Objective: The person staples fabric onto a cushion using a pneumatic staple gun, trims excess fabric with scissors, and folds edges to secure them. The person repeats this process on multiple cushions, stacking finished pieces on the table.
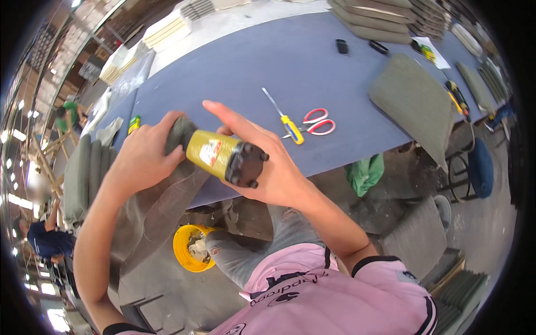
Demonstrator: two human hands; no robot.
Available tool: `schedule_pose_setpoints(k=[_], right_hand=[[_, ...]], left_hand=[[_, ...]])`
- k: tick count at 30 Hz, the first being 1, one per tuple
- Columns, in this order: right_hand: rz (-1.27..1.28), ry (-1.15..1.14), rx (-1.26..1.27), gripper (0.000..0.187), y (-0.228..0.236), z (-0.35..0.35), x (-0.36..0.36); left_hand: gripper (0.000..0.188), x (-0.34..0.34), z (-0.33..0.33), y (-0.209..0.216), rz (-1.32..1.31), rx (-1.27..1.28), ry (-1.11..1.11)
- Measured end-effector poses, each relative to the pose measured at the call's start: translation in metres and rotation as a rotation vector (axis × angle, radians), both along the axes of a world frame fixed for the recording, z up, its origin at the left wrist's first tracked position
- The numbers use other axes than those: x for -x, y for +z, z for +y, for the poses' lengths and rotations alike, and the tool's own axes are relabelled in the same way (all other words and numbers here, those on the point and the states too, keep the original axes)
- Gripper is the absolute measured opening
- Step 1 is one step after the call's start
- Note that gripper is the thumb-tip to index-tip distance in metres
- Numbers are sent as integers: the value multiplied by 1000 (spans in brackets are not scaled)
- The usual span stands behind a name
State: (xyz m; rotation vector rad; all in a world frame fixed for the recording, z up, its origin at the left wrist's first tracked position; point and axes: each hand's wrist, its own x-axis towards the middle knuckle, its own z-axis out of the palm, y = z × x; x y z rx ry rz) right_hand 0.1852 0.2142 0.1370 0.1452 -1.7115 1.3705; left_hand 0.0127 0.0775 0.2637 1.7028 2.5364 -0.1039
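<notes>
My right hand [268,159] is wrapped round a yellow handheld tool [212,153] with a black, knobbed end cap. It looks like a staple gun, but its working end is hidden. The right index finger points up and away along it. Close beside the tool, my left hand [144,149] is closed on a bunched edge of grey-green cloth [180,133], its thumb near the tool's body. Below the left hand a sheer greyish sheet [153,215] hangs over the table's near edge. Whether the tool touches the cloth, I cannot tell.
On the blue table [234,72] lie a yellow-handled screwdriver [291,129] and red-handled scissors [318,123]. A grey-green cushion [413,92] rests at the right; stacked cushions [371,19] stand behind. A yellow bucket [187,258] sits by my legs. Other people [50,237] work at far left.
</notes>
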Motion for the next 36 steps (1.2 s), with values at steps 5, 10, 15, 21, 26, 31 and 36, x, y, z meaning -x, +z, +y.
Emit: schedule_pose_setpoints(k=[5,10,15,21,26,31,36], right_hand=[[-344,-96,-16,81,-57,56,-78],[-898,-713,-88,72,-125,148,-81],[-604,-580,-99,58,-119,168,-86],[-5,644,228,66,48,-26,-114],[335,897,690,74,56,-136,-114],[632,635,1323,87,57,-212,-107],[334,950,1017,109,44,-164,-77]], left_hand=[[48,19,6,-12,-521,-40,-457],[27,52,26,-42,-622,-278,-133],[40,124,85,-139,-82,-617,286],[67,177,38,-329,143,-553,502],[72,170,39,-323,-115,-351,497],[75,166,34,-316,-136,-267,628],[77,167,40,-314,-156,-288,649]])
